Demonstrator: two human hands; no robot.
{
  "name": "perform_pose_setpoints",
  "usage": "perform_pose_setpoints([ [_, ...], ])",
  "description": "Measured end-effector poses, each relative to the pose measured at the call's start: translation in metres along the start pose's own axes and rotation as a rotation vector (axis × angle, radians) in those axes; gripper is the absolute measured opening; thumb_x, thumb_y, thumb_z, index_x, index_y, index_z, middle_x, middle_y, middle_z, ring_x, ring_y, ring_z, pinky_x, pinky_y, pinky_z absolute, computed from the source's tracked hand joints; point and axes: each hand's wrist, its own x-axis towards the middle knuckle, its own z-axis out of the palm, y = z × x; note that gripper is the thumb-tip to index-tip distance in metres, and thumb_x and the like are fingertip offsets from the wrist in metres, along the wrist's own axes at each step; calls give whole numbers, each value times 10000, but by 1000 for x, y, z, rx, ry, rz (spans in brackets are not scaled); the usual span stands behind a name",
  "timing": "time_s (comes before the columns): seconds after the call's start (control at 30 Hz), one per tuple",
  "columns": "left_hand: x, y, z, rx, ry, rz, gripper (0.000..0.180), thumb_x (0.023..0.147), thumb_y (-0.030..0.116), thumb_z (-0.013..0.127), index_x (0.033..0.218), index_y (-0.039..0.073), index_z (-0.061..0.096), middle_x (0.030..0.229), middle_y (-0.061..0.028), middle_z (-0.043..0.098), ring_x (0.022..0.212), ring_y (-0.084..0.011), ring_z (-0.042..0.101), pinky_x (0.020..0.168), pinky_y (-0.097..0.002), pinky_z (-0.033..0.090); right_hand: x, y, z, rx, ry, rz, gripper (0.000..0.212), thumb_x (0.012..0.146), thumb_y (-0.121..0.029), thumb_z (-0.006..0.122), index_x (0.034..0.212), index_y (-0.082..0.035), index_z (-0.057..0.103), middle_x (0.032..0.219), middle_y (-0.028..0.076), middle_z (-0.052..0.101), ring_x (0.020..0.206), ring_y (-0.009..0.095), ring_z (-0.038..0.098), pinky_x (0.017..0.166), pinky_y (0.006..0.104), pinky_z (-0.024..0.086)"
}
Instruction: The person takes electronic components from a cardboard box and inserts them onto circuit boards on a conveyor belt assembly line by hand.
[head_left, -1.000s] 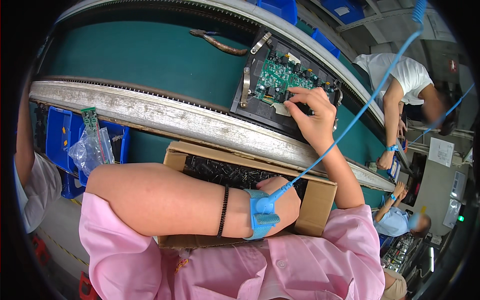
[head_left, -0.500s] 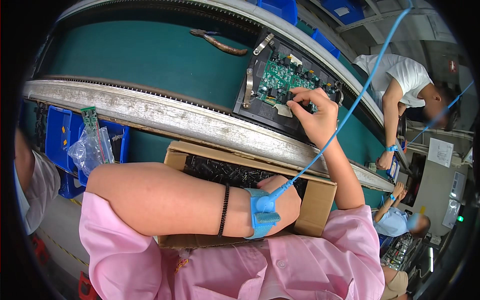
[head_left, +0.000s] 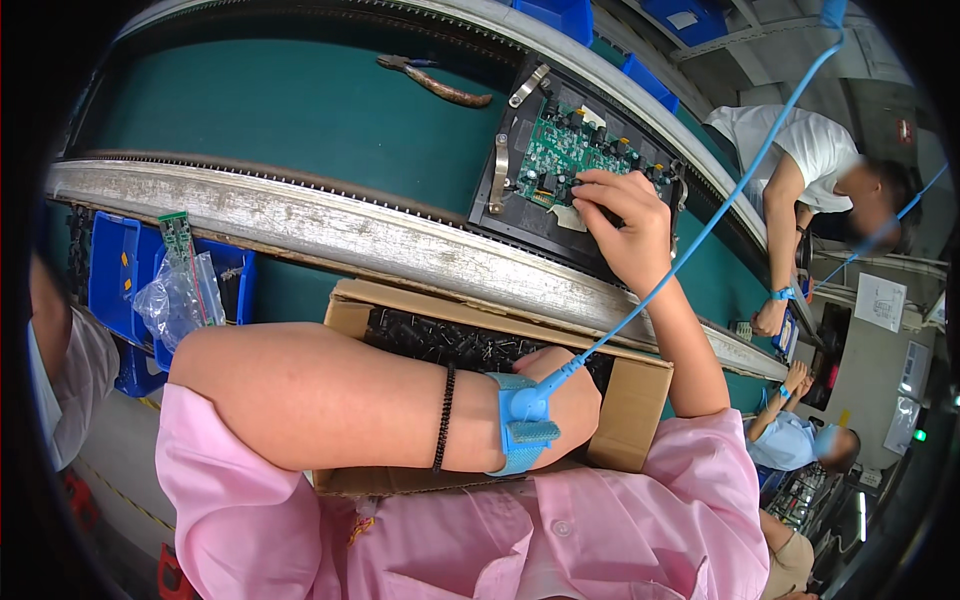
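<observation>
My right hand is over the green circuit board, which lies in a black carrier with metal clips. Its thumb and forefinger close around a small black cylindrical capacitor at the board's near edge; the fingertips mostly cover it. My left hand reaches into an open cardboard box in front of me. Many black capacitors with thin leads fill that box. The left fingers are down among them, mostly hidden. A blue strap with a cord is around my left wrist.
Metal conveyor rails flank the green surface, where pliers lie. Blue bins stand at the left, with a plastic bag and a narrow green board. Co-workers sit at the right; another person's arm shows at the far left.
My right fingertips have lowered slightly with the capacitor, which now shows less above the board. My left hand stays in the box, almost unmoved. The blue cord has swung to the right.
</observation>
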Motion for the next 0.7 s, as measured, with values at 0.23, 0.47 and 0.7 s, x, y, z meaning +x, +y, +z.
perform_pose_setpoints([
  [0.23,1,0,-1,9,-89,-9,102,656,33,593,564,37,637,539,-117,587,444,-250,453,448,-358,391,-5,3,3,-4,-16,-4,180,687,-19,728,864,-41,707,1004,57,700,836,216,589,814,344,457],
  [0.47,0,0,-3,17,-45,-9,106,665,37,593,571,40,642,545,-118,593,451,-253,471,451,-364,397,-6,4,5,-61,8,-57,193,680,-3,722,871,-29,701,1002,58,699,815,205,580,807,329,448],
  [0.7,2,-1,-4,13,-79,-11,108,672,38,591,580,39,648,553,-124,602,457,-262,490,451,-368,402,-8,5,7,-102,45,-96,194,670,21,714,860,-10,693,987,61,703,781,197,572,791,306,440],
])
